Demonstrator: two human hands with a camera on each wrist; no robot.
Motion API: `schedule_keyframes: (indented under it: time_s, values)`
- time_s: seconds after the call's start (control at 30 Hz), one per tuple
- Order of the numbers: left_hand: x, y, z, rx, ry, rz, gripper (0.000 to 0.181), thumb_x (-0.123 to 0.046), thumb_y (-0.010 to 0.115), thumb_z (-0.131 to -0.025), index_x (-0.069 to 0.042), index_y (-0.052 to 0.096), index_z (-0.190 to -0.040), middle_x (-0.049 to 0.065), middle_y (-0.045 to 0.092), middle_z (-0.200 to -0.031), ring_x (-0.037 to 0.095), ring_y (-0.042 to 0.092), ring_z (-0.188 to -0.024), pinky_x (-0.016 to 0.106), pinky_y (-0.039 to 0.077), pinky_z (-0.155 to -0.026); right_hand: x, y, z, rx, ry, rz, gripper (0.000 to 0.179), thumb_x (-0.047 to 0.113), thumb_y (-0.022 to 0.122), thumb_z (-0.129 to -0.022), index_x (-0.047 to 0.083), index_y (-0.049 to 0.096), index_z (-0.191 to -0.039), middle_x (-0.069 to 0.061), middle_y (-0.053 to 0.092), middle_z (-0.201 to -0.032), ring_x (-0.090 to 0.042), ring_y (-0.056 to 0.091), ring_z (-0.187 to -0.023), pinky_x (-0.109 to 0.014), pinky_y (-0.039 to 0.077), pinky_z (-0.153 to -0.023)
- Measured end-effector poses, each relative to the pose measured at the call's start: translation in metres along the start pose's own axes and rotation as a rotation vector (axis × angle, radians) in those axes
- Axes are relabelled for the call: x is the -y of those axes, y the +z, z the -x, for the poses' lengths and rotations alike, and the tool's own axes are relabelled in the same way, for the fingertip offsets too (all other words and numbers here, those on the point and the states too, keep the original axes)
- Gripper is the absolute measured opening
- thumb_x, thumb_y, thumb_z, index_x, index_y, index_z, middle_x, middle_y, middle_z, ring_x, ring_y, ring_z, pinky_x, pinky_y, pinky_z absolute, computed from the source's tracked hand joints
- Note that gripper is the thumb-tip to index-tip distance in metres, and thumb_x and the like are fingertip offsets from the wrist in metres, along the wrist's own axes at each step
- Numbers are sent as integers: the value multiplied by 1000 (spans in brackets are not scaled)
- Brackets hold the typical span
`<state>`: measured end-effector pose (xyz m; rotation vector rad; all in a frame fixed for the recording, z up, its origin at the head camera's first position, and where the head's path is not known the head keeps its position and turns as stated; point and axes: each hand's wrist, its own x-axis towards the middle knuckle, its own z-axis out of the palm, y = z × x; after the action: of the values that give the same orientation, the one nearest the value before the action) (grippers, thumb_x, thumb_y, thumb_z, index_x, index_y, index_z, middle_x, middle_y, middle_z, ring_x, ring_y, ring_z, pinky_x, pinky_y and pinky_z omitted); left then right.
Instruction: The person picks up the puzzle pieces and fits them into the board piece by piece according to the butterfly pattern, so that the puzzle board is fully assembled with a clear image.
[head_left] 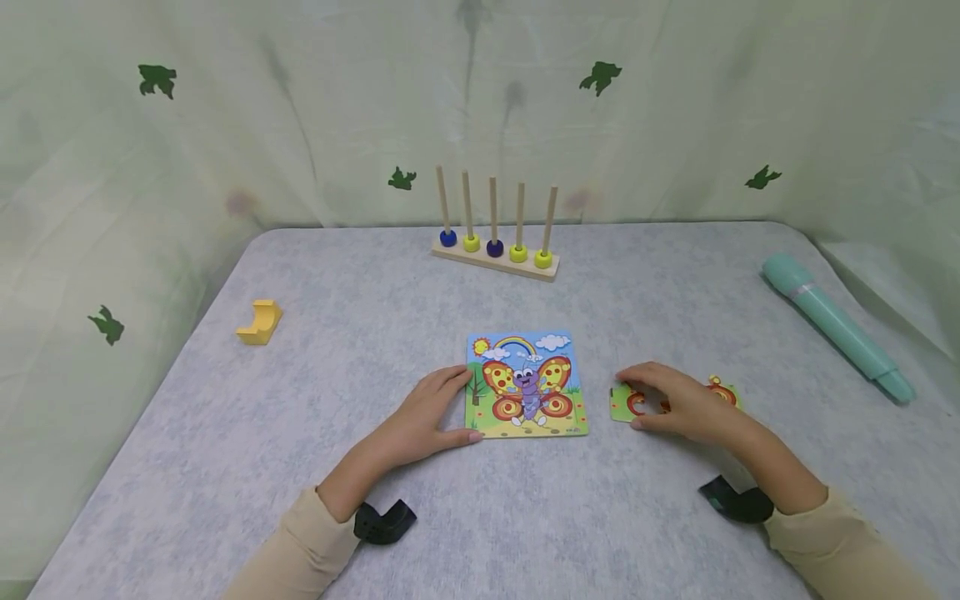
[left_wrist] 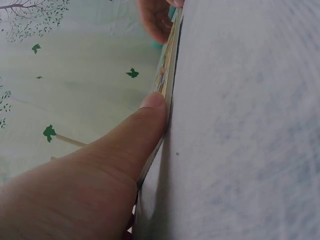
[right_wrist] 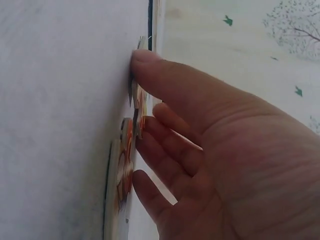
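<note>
The left hand point(head_left: 422, 421) grips the board point(head_left: 528, 385) by its left side; the right hand point(head_left: 690, 406) pinches a piece point(head_left: 622, 404) between thumb and fingers; another piece point(head_left: 727, 392) lies just beside that hand.

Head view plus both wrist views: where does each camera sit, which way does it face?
Head: on the head, facing forward and down at the pale grey table; left hand, right hand and beige sleeves show.
Left wrist: on that wrist, looking low along the table at the square colourful butterfly board; left thumb and right-hand fingers show.
Right wrist: on that wrist, likewise low, at flat green-and-red puzzle pieces; right thumb and fingers show.
Shared: head and right wrist both show those pieces.
</note>
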<state>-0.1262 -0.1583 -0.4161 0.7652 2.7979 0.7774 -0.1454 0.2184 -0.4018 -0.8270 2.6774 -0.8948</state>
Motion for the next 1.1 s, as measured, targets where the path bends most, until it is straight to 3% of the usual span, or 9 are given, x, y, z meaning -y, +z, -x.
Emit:
schedule_keyframes:
  time_s: [0.17, 0.37, 0.7, 0.97, 1.1]
  values:
    - [-1, 0, 1, 4, -6, 4, 86, -58, 58, -77, -9, 28, -141, 6, 24, -144, 22, 17, -131, 42, 20, -103, 4, 0, 0, -1, -10, 3, 47, 27, 72, -77, 9, 57, -118, -6, 50, -118, -18, 47, -96, -25, 43, -65]
    - [-1, -1, 1, -1, 4, 9, 85, -55, 60, -77, -8, 29, -141, 7, 25, -143, 23, 18, -131, 42, 20, -103, 14, -1, -2, -45, -46, -44, 42, 16, 72, -77, 10, 58, -117, -2, 47, -117, -14, 48, -93, -27, 45, -68]
    - [-1, -2, 1, 13, 13, 11, 87, -58, 58, -77, -9, 27, -142, 6, 23, -144, 23, 17, -131, 42, 20, -103, 57, 5, -20, -165, -261, -143, 43, 7, 71, -76, 10, 58, -117, 1, 45, -120, -11, 47, -94, -34, 47, -72]
    - [3, -4, 2, 25, 47, 41, 90, -56, 62, -75, -9, 25, -142, 4, 20, -145, 22, 16, -131, 44, 21, -102, 90, 25, -50, -132, -297, -220, 43, 11, 71, -77, 9, 58, -118, -2, 45, -121, -16, 44, -108, -38, 47, -80]
    - [5, -4, 2, 10, 81, 40, 88, -54, 64, -75, -8, 27, -141, 3, 22, -145, 22, 18, -130, 42, 22, -102, 99, 40, -62, -72, -302, -211, 43, 14, 70, -79, 7, 57, -118, -4, 45, -122, -18, 44, -109, -36, 45, -83]
